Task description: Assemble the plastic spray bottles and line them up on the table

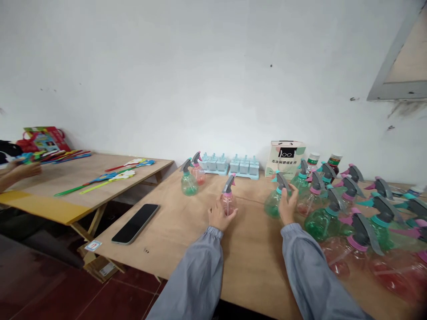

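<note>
My left hand (220, 216) is wrapped round the lower body of a pink spray bottle (228, 200), which stands upright on the wooden table with its grey and pink spray head pointing up. To the right, my right hand (287, 205) grips a green spray bottle (272, 204) near its neck and grey head; part of the fingers is hidden behind it. Beyond my left hand, another green spray bottle (189, 183) and another pink spray bottle (198, 172) stand close together.
Several pink and green spray bottles (322, 222) crowd the right side. Behind are pale blue ice-pop moulds (244, 166), a paper bag (285, 160) and capped bottles. A phone (136, 223) lies at the left. On the other table, a co-worker's hand (28, 171) is near colourful plastic sticks.
</note>
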A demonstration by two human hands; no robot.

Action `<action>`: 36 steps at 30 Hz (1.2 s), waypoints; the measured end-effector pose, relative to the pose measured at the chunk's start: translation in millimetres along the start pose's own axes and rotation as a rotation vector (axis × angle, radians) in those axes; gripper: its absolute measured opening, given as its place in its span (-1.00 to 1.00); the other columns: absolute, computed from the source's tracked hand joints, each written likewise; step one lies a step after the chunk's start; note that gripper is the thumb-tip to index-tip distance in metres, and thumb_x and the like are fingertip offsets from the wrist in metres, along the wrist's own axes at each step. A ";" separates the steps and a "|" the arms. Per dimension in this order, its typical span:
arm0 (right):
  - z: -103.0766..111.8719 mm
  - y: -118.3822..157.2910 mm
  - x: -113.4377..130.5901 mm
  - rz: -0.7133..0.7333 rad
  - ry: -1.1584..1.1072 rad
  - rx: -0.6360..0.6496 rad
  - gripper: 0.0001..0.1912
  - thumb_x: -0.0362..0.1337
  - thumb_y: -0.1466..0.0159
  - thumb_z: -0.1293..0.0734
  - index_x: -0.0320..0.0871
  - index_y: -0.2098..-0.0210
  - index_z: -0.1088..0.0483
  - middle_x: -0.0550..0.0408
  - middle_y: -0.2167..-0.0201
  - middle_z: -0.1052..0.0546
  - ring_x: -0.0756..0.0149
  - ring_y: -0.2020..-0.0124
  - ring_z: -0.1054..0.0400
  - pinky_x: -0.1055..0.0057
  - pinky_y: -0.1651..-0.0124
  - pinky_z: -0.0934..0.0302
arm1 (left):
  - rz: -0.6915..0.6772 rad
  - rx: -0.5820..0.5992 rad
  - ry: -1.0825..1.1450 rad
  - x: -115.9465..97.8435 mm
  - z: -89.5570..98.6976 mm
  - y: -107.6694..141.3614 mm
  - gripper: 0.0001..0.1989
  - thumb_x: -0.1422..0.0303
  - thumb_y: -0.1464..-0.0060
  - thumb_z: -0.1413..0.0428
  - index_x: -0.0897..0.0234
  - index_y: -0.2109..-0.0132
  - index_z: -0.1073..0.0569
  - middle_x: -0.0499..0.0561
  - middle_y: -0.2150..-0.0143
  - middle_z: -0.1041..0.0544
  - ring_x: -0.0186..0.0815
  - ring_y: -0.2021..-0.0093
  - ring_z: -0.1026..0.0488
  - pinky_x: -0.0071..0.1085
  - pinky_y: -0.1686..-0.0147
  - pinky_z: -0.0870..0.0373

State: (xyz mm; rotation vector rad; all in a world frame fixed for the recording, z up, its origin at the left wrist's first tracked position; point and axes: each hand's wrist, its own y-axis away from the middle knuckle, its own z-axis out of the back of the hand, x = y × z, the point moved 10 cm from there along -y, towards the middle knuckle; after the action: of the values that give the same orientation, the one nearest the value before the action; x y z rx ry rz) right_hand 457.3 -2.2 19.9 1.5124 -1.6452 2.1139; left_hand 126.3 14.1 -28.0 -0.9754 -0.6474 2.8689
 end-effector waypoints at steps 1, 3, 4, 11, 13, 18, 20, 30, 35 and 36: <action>2.9 3.0 -1.6 0.000 0.018 0.011 -0.48 0.09 -0.25 -0.26 -0.13 -0.04 -0.32 -0.17 -0.03 -0.45 0.01 -0.14 -0.28 -0.01 -0.24 -0.09 | 0.004 0.013 0.005 0.2 -0.9 -0.1 -0.13 0.07 -0.04 -0.19 0.29 -0.38 -0.05 0.31 -0.32 -0.34 -0.05 -0.30 -0.31 -0.13 -0.17 -0.24; 4.8 9.9 -4.4 0.010 0.062 0.058 -0.40 0.10 -0.16 -0.34 -0.13 -0.06 -0.30 -0.17 -0.02 -0.45 -0.01 -0.12 -0.29 -0.03 -0.23 -0.10 | 0.013 0.037 0.009 0.5 -2.6 -0.4 -0.12 0.06 -0.03 -0.19 0.27 -0.39 -0.04 0.30 -0.32 -0.34 -0.04 -0.30 -0.31 -0.12 -0.18 -0.23; 3.9 13.9 -5.8 0.018 0.082 0.091 -0.36 0.10 -0.12 -0.37 -0.14 -0.07 -0.29 -0.17 -0.02 -0.45 -0.02 -0.10 -0.30 -0.03 -0.22 -0.11 | 0.015 0.040 0.007 0.5 -2.8 -0.4 -0.12 0.06 -0.03 -0.19 0.26 -0.39 -0.05 0.30 -0.32 -0.34 -0.03 -0.30 -0.32 -0.11 -0.18 -0.23; -11.5 46.3 -20.3 -0.003 0.174 0.290 -0.19 0.14 -0.08 -0.41 -0.13 -0.20 -0.23 -0.23 -0.10 -0.44 -0.10 -0.12 -0.34 -0.05 -0.15 -0.20 | 0.004 0.014 -0.023 1.3 -1.9 -1.4 -0.13 0.04 -0.04 -0.19 0.29 -0.38 -0.07 0.32 -0.30 -0.36 -0.02 -0.29 -0.33 -0.14 -0.15 -0.27; -12.5 48.5 -23.2 -0.028 0.181 0.273 -0.11 0.21 -0.08 -0.39 -0.15 -0.23 -0.18 -0.28 -0.13 -0.41 -0.13 -0.14 -0.30 -0.07 -0.15 -0.19 | 0.008 0.027 -0.016 2.4 -3.4 -1.7 -0.12 0.03 -0.03 -0.19 0.30 -0.38 -0.06 0.32 -0.30 -0.36 -0.01 -0.29 -0.34 -0.13 -0.14 -0.27; -13.6 42.9 -18.8 0.024 0.238 0.125 -0.03 0.30 -0.09 -0.34 -0.27 -0.22 -0.14 -0.42 -0.16 -0.31 -0.23 -0.25 -0.16 -0.18 -0.23 -0.06 | 0.000 0.013 -0.017 1.1 -2.1 -1.1 -0.12 0.03 -0.03 -0.20 0.28 -0.38 -0.07 0.31 -0.29 -0.38 -0.02 -0.27 -0.36 -0.14 -0.14 -0.28; -17.3 44.6 -18.4 0.047 0.256 0.126 -0.03 0.24 -0.11 -0.35 -0.29 -0.26 -0.09 -0.43 -0.19 -0.28 -0.22 -0.27 -0.14 -0.16 -0.25 -0.06 | 0.004 0.011 -0.013 1.0 -1.4 -0.5 -0.13 0.03 -0.04 -0.19 0.28 -0.38 -0.07 0.31 -0.30 -0.37 -0.02 -0.28 -0.35 -0.14 -0.15 -0.26; -7.8 57.9 -42.2 -0.023 0.337 0.165 -0.03 0.19 -0.16 -0.31 -0.36 -0.31 -0.05 -0.44 -0.22 -0.28 -0.21 -0.25 -0.16 -0.10 -0.21 -0.11 | 0.035 0.066 -0.009 1.1 -2.9 -0.3 -0.10 0.04 -0.05 -0.19 0.27 -0.40 -0.02 0.31 -0.33 -0.34 0.00 -0.31 -0.30 -0.11 -0.19 -0.22; -16.7 34.6 -64.0 -0.112 0.392 0.068 -0.09 0.24 -0.09 -0.35 -0.34 -0.18 -0.20 -0.43 -0.11 -0.32 -0.28 -0.19 -0.15 -0.15 -0.18 -0.05 | 0.021 0.036 -0.009 -0.3 0.1 0.3 -0.12 0.05 -0.04 -0.19 0.28 -0.39 -0.05 0.30 -0.31 -0.35 0.00 -0.30 -0.32 -0.11 -0.18 -0.24; -19.4 29.9 -68.1 -0.125 0.397 0.054 -0.10 0.23 -0.08 -0.37 -0.33 -0.16 -0.20 -0.43 -0.10 -0.32 -0.28 -0.19 -0.14 -0.15 -0.18 -0.05 | 0.019 0.028 -0.012 -0.5 0.9 0.6 -0.13 0.05 -0.04 -0.19 0.27 -0.39 -0.05 0.30 -0.31 -0.36 -0.01 -0.30 -0.32 -0.12 -0.18 -0.24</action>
State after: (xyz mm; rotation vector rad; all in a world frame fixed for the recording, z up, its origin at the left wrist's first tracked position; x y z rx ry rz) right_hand 463.0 32.7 -48.3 1.0797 -1.3303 2.2227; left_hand 126.2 13.2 -27.3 -0.9667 -0.6000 2.8938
